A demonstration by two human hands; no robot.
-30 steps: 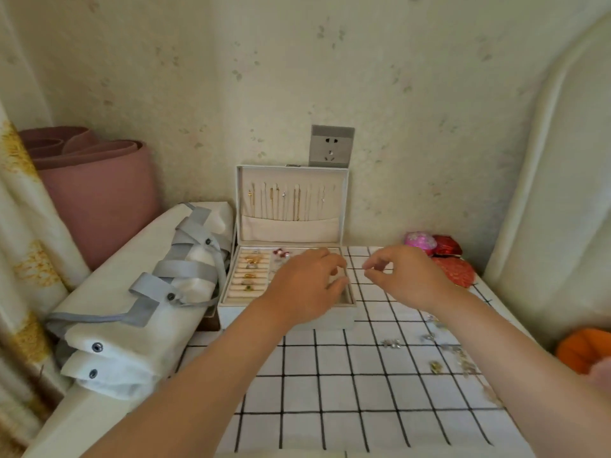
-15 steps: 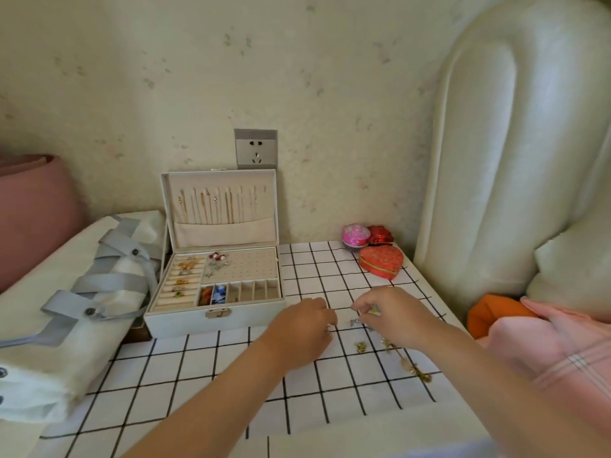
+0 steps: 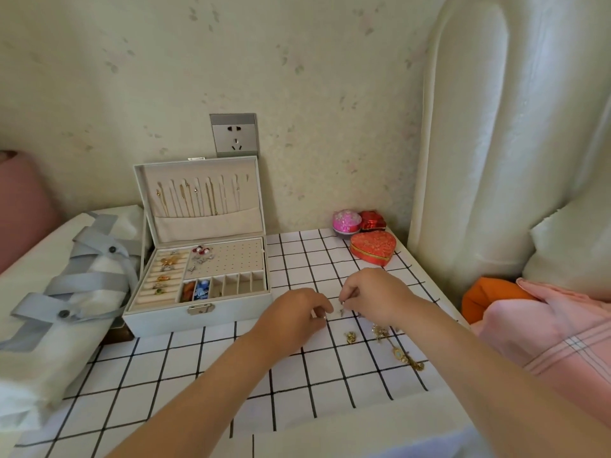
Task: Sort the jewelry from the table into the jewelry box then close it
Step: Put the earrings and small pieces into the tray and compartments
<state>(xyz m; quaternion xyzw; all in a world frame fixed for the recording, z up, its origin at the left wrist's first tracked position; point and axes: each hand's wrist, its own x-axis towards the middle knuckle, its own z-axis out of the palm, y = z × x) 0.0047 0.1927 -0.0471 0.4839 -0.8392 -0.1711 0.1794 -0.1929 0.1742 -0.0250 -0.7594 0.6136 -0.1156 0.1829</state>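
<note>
The white jewelry box (image 3: 198, 317) stands open at the table's back left, its lid upright with necklaces hung inside. Rings, earrings and small coloured pieces fill its left compartments. Loose gold jewelry (image 3: 351, 337) and a gold chain piece (image 3: 401, 355) lie on the checked tablecloth (image 3: 185, 368) to the right. My right hand (image 3: 373, 297) pinches a small silver piece (image 3: 342, 310) just above the cloth. My left hand (image 3: 294, 317) hovers beside it with fingers curled, something small at its fingertips.
A red heart-shaped box (image 3: 373, 248), a pink round box (image 3: 346, 221) and a small red box (image 3: 373, 220) sit at the back right. A white bag with grey straps (image 3: 72, 282) lies left of the box. A padded headboard (image 3: 509, 143) and pink cloth (image 3: 555, 328) border the right.
Both hands left the jewelry box and came down to the loose pieces at the right. My right hand has lifted a small silver piece off the cloth.
</note>
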